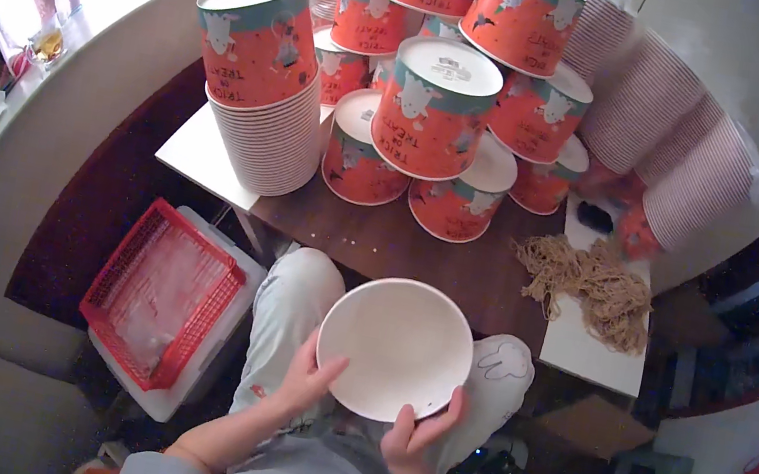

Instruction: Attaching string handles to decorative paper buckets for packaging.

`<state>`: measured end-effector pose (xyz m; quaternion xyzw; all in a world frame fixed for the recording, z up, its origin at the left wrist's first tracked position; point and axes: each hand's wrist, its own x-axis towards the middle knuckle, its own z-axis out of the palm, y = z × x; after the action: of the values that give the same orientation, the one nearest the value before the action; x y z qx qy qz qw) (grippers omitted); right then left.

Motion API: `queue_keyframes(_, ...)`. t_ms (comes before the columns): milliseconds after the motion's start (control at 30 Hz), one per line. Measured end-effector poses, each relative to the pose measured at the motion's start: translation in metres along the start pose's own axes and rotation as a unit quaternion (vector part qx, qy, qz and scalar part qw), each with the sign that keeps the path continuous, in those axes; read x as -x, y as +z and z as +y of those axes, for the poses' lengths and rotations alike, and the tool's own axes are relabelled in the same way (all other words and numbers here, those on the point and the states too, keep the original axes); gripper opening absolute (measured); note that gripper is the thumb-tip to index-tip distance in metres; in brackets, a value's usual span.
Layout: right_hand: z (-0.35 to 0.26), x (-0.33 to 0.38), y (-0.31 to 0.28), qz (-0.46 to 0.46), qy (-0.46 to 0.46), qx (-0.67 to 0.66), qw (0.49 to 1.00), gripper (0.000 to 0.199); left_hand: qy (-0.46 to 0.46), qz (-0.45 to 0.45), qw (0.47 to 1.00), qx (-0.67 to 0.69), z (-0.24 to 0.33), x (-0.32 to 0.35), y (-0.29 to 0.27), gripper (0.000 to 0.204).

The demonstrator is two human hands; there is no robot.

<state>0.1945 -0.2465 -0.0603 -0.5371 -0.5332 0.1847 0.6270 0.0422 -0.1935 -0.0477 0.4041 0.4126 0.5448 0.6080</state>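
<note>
A round paper bucket (397, 342), white inside, rests over my lap with its mouth facing up. My left hand (311, 374) grips its rim at the lower left, thumb over the edge. At the lower right my right hand (420, 429) holds the rim, thumb and fingers on either side. The bucket's outer wall is hidden from here. Beyond my knees, orange and green printed buckets (437, 110) stand upside down, piled in tiers on the brown table (350, 232). To their left, one more printed bucket (259, 43) tops a nested stack of white-rimmed buckets (264, 141).
A tangled bundle of tan twine (594, 287) lies at the table's right end, near a small black object (595, 216). Tall nested bucket stacks (699, 182) in clear plastic lean behind it. Left of my legs, a red plastic basket (108, 291) sits on a white bin (200, 363).
</note>
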Motion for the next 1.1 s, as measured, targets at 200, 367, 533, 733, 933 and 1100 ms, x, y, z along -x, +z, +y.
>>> queue_keyframes(200,-0.009,0.003,-0.030,0.012,-0.054,0.293,0.955,0.048,0.325,-0.055,0.803,-0.496,0.016,-0.011,0.009,0.058)
queue_keyframes(367,-0.032,-0.010,-0.022,-0.112,0.186,-0.077,0.973,0.044,0.339,-0.074,0.801,-0.488,0.006,-0.011,0.016,0.058)
queue_keyframes(533,-0.026,-0.008,-0.004,-0.110,0.350,-0.276,0.888,0.036,0.310,-0.072,0.820,-0.476,0.009,-0.010,0.013,0.055)
queue_keyframes(733,-0.028,-0.011,0.003,-0.050,0.300,-0.288,0.908,0.029,0.338,-0.092,0.820,-0.452,0.008,-0.009,0.007,0.052)
queue_keyframes(933,-0.036,-0.023,0.008,-0.061,0.299,-0.448,0.840,0.026,0.362,-0.131,0.848,-0.363,0.020,-0.009,0.008,0.046)
queue_keyframes(1100,-0.042,-0.027,0.009,-0.045,0.356,-0.498,0.790,0.033,0.344,-0.170,0.848,-0.365,0.044,-0.025,0.019,0.037)
